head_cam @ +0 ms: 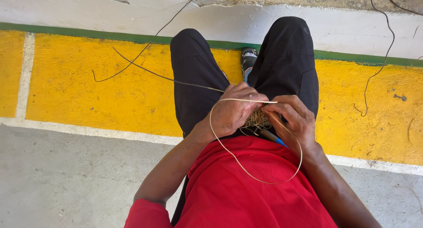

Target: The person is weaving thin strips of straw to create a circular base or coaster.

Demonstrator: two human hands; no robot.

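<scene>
Small woven fibre bundle [257, 119] over the lap, left hand [231, 111] closed around it, right hand [294, 119] pinching it beside a blue-handled tool [272, 137], pale cane strand [246, 166] looping below the bundle, yellow-painted concrete floor [88, 91] beyond, green stripe [88, 34], grey concrete [66, 179] nearer.

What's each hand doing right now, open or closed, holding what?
Left hand: closed on the woven piece, with the pale strand looping over it.
Right hand: closed on the woven piece's other side; a blue-tipped tool lies under it.

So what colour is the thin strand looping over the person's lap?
Pale tan strand, clearest in the head view against the red shirt.
</scene>
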